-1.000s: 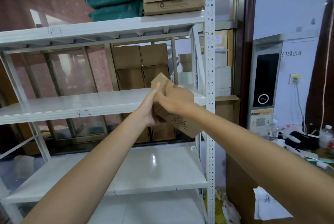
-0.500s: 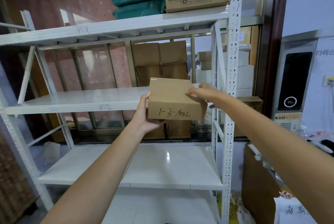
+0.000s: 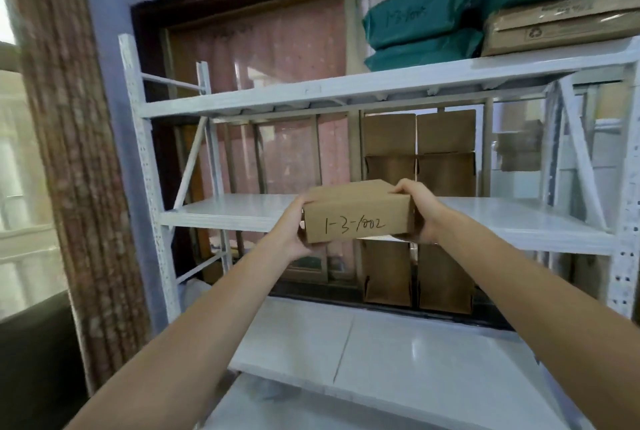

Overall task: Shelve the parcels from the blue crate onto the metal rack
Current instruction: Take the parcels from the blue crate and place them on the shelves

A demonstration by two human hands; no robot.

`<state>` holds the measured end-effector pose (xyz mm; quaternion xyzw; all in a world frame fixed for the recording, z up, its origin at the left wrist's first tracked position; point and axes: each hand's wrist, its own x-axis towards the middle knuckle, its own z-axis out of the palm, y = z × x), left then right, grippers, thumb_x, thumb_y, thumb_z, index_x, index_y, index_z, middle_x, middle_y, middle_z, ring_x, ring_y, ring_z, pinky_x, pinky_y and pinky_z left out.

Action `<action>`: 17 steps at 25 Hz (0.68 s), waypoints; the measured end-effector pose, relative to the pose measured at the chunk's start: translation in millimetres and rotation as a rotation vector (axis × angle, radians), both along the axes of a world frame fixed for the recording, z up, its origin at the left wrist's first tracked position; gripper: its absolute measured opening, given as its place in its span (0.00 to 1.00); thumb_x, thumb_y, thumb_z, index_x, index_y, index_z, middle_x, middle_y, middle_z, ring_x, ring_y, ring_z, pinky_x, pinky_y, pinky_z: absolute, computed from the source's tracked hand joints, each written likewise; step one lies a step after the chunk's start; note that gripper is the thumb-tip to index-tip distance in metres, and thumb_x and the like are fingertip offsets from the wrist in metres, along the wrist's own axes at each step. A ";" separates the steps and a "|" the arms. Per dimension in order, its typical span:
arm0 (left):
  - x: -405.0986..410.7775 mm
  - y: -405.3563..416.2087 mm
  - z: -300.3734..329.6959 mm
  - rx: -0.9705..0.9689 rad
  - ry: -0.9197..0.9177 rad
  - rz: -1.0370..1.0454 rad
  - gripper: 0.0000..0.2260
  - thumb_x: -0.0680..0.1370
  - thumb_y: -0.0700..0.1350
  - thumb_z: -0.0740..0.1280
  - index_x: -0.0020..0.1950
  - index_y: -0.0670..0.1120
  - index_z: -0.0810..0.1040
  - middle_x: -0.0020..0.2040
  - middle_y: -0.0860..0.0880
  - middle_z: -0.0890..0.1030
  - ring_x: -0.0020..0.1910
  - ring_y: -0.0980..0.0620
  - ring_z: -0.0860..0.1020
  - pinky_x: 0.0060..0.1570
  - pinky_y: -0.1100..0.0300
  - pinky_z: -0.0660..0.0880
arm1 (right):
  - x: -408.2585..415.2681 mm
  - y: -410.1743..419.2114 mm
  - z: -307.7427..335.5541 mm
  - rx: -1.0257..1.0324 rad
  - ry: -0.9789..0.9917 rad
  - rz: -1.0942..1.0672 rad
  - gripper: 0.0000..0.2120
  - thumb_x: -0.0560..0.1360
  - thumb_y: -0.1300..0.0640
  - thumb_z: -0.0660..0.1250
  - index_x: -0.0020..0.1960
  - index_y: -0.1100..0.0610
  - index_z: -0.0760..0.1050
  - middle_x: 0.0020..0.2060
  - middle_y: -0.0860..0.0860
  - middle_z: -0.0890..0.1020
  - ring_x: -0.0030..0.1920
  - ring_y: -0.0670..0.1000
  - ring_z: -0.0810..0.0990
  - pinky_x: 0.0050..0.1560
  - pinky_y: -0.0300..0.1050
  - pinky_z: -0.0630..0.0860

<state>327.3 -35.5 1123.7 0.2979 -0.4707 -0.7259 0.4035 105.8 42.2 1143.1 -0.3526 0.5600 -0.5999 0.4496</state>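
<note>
A flat brown cardboard parcel (image 3: 356, 211) marked "1-3-1002" is level at the front edge of the middle shelf (image 3: 228, 213) of the white metal rack (image 3: 143, 159). My left hand (image 3: 294, 232) grips its left end from below and the side. At the right end, my right hand (image 3: 417, 213) holds it with fingers curled over the top corner. Whether the parcel rests on the shelf I cannot tell. The blue crate is out of view.
On the top shelf (image 3: 346, 86) lie green bagged parcels (image 3: 415, 27) and a flat cardboard box (image 3: 561, 31). Behind the rack, brown cartons (image 3: 417, 166) are stacked against a window. A brown curtain (image 3: 72, 152) hangs at the left. The lower shelf (image 3: 398, 353) is bare.
The view has swung left along the rack. The parcel has gone from tilted to level and moved left to the middle shelf's front edge, and my right hand shifted onto its right end.
</note>
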 end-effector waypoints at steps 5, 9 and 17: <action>134.3 -59.3 35.4 -0.067 0.003 0.146 0.16 0.73 0.53 0.67 0.57 0.49 0.74 0.51 0.41 0.79 0.52 0.43 0.77 0.38 0.55 0.79 | 135.0 -82.8 25.6 -0.152 0.019 0.148 0.16 0.71 0.45 0.68 0.54 0.52 0.75 0.49 0.58 0.80 0.49 0.56 0.81 0.39 0.47 0.81; 206.1 -105.8 63.1 -0.142 0.030 0.256 0.09 0.74 0.52 0.63 0.48 0.48 0.75 0.45 0.42 0.79 0.46 0.45 0.78 0.39 0.56 0.79 | 221.6 -144.5 45.7 -0.261 0.084 0.171 0.18 0.73 0.46 0.69 0.58 0.53 0.72 0.55 0.59 0.79 0.54 0.57 0.79 0.45 0.49 0.80; 288.0 -208.2 130.4 -0.422 0.096 0.631 0.16 0.78 0.55 0.58 0.59 0.48 0.76 0.46 0.46 0.81 0.48 0.47 0.81 0.48 0.50 0.80 | 312.9 -269.9 114.9 -0.532 0.140 0.152 0.27 0.71 0.46 0.71 0.66 0.53 0.68 0.58 0.58 0.77 0.57 0.57 0.78 0.53 0.53 0.82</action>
